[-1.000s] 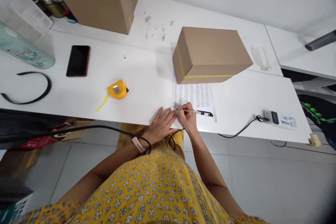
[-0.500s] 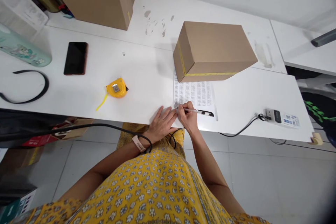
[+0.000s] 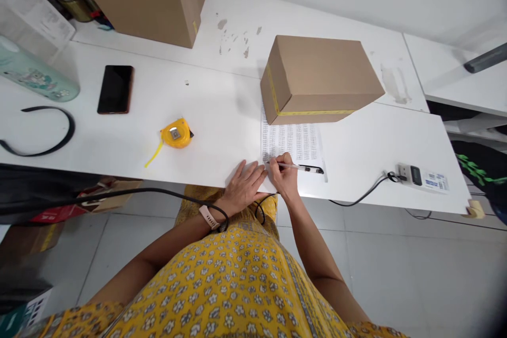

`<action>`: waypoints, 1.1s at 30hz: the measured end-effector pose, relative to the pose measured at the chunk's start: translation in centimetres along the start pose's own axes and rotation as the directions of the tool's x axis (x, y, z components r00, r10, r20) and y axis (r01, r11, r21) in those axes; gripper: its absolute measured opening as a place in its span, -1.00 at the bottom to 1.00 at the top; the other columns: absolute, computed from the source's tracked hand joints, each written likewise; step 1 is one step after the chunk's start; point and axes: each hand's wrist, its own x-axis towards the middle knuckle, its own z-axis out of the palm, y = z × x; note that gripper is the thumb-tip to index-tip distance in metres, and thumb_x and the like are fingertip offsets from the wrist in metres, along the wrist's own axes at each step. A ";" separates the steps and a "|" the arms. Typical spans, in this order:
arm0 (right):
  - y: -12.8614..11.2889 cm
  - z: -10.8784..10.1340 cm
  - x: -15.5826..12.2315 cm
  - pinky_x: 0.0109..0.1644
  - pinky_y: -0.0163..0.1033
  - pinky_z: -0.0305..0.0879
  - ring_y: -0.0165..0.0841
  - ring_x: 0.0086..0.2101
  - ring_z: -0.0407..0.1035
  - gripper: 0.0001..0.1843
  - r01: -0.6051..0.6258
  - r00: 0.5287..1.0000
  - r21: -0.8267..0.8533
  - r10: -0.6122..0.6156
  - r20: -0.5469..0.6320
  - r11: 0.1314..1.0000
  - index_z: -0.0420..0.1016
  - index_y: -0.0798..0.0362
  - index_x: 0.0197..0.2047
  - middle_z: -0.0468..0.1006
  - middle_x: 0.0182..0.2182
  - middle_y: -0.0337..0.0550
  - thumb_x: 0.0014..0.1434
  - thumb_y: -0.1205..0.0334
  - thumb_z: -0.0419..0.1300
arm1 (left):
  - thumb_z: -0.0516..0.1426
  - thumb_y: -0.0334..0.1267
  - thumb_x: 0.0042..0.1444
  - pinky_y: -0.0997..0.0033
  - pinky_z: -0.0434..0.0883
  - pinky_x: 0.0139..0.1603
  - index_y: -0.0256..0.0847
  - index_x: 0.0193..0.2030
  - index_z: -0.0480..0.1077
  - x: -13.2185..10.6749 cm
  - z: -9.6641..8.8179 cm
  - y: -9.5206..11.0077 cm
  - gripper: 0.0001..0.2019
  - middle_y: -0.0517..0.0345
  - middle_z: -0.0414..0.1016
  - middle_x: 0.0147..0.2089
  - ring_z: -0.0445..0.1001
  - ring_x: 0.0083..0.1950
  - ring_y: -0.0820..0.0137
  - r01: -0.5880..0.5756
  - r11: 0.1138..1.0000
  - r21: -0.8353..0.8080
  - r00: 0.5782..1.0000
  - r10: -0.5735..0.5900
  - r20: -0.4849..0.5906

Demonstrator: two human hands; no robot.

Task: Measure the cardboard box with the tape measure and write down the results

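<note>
My right hand (image 3: 284, 177) is closed around a pen (image 3: 307, 168), its tip at the lower left of a sheet of paper (image 3: 293, 142). Rows of small print or writing fill the sheet; single marks are too small to read. Beside it my left hand (image 3: 245, 185) lies flat on the table's front edge, fingers spread, fingertips by the sheet's corner. A brown cardboard box (image 3: 322, 71) with a yellow strip along its lower edge stands over the sheet's far end and hides that part.
To the left lie a yellow tape measure (image 3: 176, 133), a phone (image 3: 115, 90), a black band (image 3: 65, 137) and a mint-green bottle (image 3: 37, 76). A bigger cardboard box (image 3: 146, 0) stands behind. A power strip (image 3: 428, 178) with a cable sits at the right. A black cable (image 3: 158, 189) crosses my left wrist.
The whole view has shifted very slightly. Both hands stay at the sheet's near edge, and the pen is still in my right hand.
</note>
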 end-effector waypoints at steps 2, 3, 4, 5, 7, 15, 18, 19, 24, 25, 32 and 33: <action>0.1 0.0 0.0 -0.41 -0.26 0.14 -0.41 -0.51 0.17 -0.68 0.005 1.000 -0.012 -0.005 0.006 1.000 0.23 -0.06 -0.43 0.25 -0.60 -0.38 0.26 0.03 0.22 | 0.05 0.13 0.39 -0.17 0.06 0.56 -0.27 0.43 0.27 0.0 0.0 0.0 -0.36 -0.12 0.39 0.41 0.24 0.49 0.05 0.004 1.000 -0.002 1.000 -0.004 0.003; 0.0 0.1 0.0 -0.41 -0.26 0.13 -0.41 -0.51 0.17 -0.68 0.007 1.000 -0.015 -0.007 0.007 1.000 0.23 -0.06 -0.42 0.25 -0.60 -0.38 0.25 0.02 0.23 | 0.05 0.13 0.39 -0.17 0.06 0.56 -0.27 0.43 0.28 0.0 -0.1 0.0 -0.36 -0.12 0.40 0.41 0.24 0.49 0.05 0.007 1.000 -0.005 1.000 -0.007 0.004; 0.0 0.1 0.0 -0.41 -0.26 0.13 -0.41 -0.52 0.17 -0.68 0.009 1.000 -0.015 -0.009 0.009 1.000 0.23 -0.06 -0.43 0.25 -0.60 -0.38 0.25 0.02 0.23 | 0.05 0.13 0.40 -0.17 0.06 0.56 -0.28 0.43 0.28 0.0 -0.1 0.0 -0.36 -0.12 0.40 0.41 0.24 0.49 0.05 0.008 1.000 -0.008 1.000 -0.008 0.003; 0.0 0.1 0.0 -0.41 -0.26 0.13 -0.42 -0.52 0.17 -0.67 0.011 1.000 -0.011 -0.011 0.010 1.000 0.23 -0.06 -0.43 0.25 -0.60 -0.38 0.25 0.02 0.23 | 0.05 0.13 0.39 -0.17 0.06 0.56 -0.28 0.43 0.28 0.0 -0.1 0.0 -0.36 -0.12 0.40 0.41 0.24 0.49 0.05 0.008 1.000 -0.010 1.000 -0.008 0.002; -0.1 0.1 0.0 -0.40 -0.25 0.15 -0.42 -0.51 0.18 -0.67 0.012 1.000 0.001 -0.012 0.013 1.000 0.22 -0.06 -0.44 0.25 -0.59 -0.38 0.25 0.03 0.23 | 0.06 0.12 0.39 -0.17 0.07 0.56 -0.29 0.42 0.28 0.0 -0.1 0.0 -0.36 -0.12 0.39 0.41 0.24 0.49 0.04 0.003 1.000 -0.012 1.000 -0.003 -0.001; -0.2 0.0 0.1 -0.39 -0.24 0.13 -0.42 -0.52 0.18 -0.69 -0.013 1.000 0.022 0.012 0.013 1.000 0.22 -0.06 -0.44 0.25 -0.58 -0.39 0.23 0.08 0.23 | 0.05 0.13 0.40 -0.17 0.08 0.55 -0.30 0.41 0.30 0.0 -0.2 0.0 -0.37 -0.12 0.38 0.42 0.25 0.49 0.03 0.002 1.000 -0.005 1.000 -0.002 -0.003; -0.1 0.0 0.1 -0.39 -0.24 0.14 -0.42 -0.52 0.18 -0.72 -0.012 1.000 0.013 0.012 0.000 1.000 0.23 -0.05 -0.44 0.26 -0.58 -0.38 0.24 0.10 0.21 | 0.05 0.12 0.40 -0.19 0.08 0.55 -0.32 0.41 0.28 0.0 -0.2 0.0 -0.36 -0.13 0.38 0.42 0.25 0.49 0.03 -0.001 1.000 -0.010 1.000 0.001 0.003; -0.1 0.0 0.1 -0.39 -0.24 0.14 -0.42 -0.52 0.19 -0.72 -0.010 1.000 0.009 0.010 -0.005 1.000 0.24 -0.05 -0.43 0.26 -0.58 -0.38 0.25 0.11 0.21 | 0.05 0.12 0.40 -0.19 0.08 0.55 -0.31 0.42 0.28 0.0 -0.2 0.0 -0.36 -0.13 0.38 0.42 0.24 0.49 0.03 -0.001 1.000 -0.011 1.000 0.001 0.006; -0.1 0.1 0.1 -0.39 -0.26 0.15 -0.42 -0.51 0.19 -0.71 0.005 1.000 0.002 -0.005 -0.009 1.000 0.23 -0.05 -0.45 0.25 -0.59 -0.38 0.24 0.12 0.21 | 0.06 0.13 0.39 -0.17 0.08 0.55 -0.28 0.41 0.29 0.0 -0.1 0.0 -0.37 -0.12 0.38 0.42 0.25 0.49 0.04 0.001 1.000 0.007 1.000 -0.001 -0.004; -0.1 0.1 0.1 -0.40 -0.26 0.15 -0.42 -0.51 0.18 -0.71 0.005 1.000 0.002 -0.005 -0.007 1.000 0.23 -0.05 -0.45 0.25 -0.59 -0.38 0.24 0.11 0.21 | 0.06 0.13 0.39 -0.17 0.09 0.55 -0.29 0.41 0.29 0.0 -0.1 0.0 -0.37 -0.12 0.39 0.41 0.26 0.48 0.04 -0.001 1.000 0.010 1.000 0.001 -0.010; 0.1 0.0 0.1 -0.40 -0.28 0.14 -0.42 -0.51 0.18 -0.70 0.004 1.000 0.000 -0.004 -0.020 1.000 0.21 -0.05 -0.45 0.24 -0.58 -0.38 0.24 0.09 0.21 | 0.04 0.15 0.40 -0.16 0.12 0.53 -0.29 0.38 0.33 0.0 0.2 -0.1 -0.37 -0.12 0.43 0.38 0.30 0.45 0.04 -0.015 0.999 0.042 0.999 0.017 -0.048; 0.1 0.0 0.1 -0.40 -0.27 0.15 -0.42 -0.50 0.18 -0.70 0.008 1.000 -0.003 -0.009 -0.026 1.000 0.21 -0.05 -0.44 0.25 -0.58 -0.38 0.24 0.09 0.20 | 0.04 0.15 0.39 -0.16 0.12 0.53 -0.29 0.38 0.33 0.0 0.2 -0.1 -0.37 -0.12 0.43 0.38 0.30 0.45 0.04 -0.016 0.999 0.046 0.999 0.018 -0.048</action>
